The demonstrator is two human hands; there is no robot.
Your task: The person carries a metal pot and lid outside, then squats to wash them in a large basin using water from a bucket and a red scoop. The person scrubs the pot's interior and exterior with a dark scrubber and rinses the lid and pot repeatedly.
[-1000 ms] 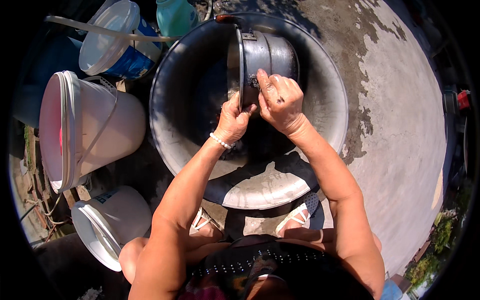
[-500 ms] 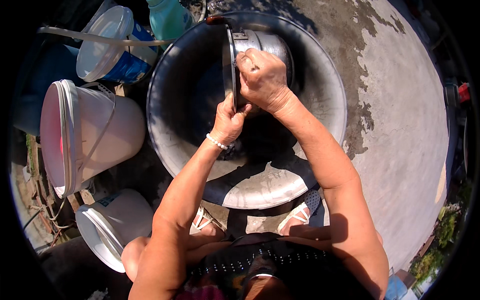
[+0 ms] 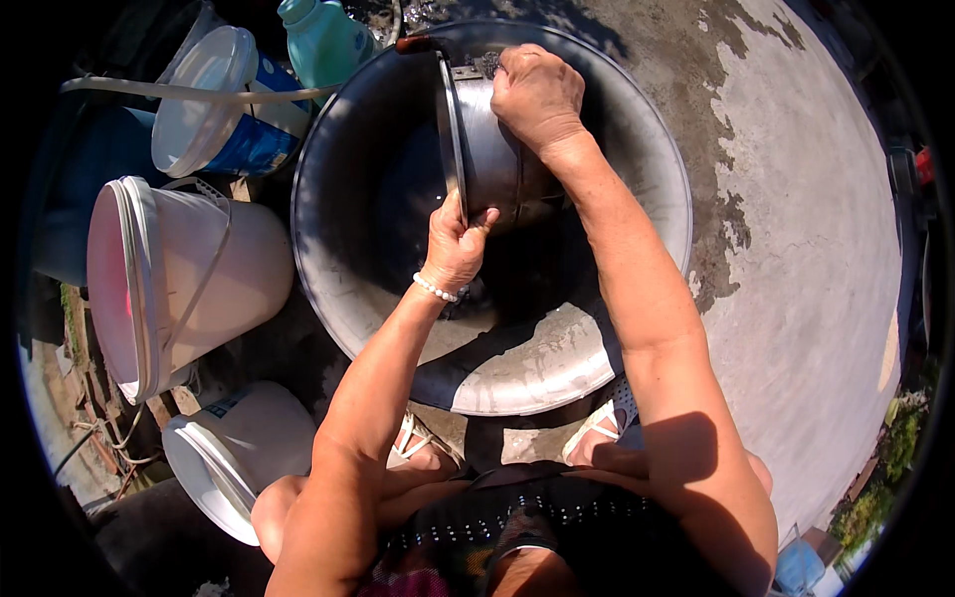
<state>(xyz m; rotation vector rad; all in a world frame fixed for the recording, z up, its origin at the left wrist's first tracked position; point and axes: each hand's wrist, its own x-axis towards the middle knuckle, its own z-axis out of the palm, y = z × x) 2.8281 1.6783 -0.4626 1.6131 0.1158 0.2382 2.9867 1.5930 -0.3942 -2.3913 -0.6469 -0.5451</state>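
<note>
Over the big metal basin [image 3: 557,368], centre of the scene: the steel pot [image 3: 487,149] sits tipped on its side inside the basin, mouth facing left, rim upright

Change over the last second: right hand [image 3: 537,95] has slid from the near side of the pot up to its far top edge, now clamped over the rim by the small bracket there, fingers curled shut on it. Left hand [image 3: 458,244] has come up from below and pinches the lower rim, fist closed on the steel; white bead bracelet [image 3: 438,289] on that wrist. Pot itself has rotated a bit and sits further left than before

Read: looks like the pot is being turned and scrubbed or rinsed section by section, both hands now bracing it top and bottom. Can't tell whether there's a cloth or scourer in either hand, and the basin interior is in deep shadow, so water level is unclear

Surface: rough concrete ground [image 3: 796,298] outdoors, hard sun, damp dark patches on the far right of the basin. Person squats at the near edge, sandalled feet [image 3: 607,428] touching the basin's near rim

Left side: white bucket [image 3: 199,279] lying on its side with a wire handle, second white bucket [image 3: 239,458] nearer, blue tub with white lid [image 3: 214,109] further off, teal bottle [image 3: 323,40] at the far rim of the basin. Greenery at the near right edge
</note>
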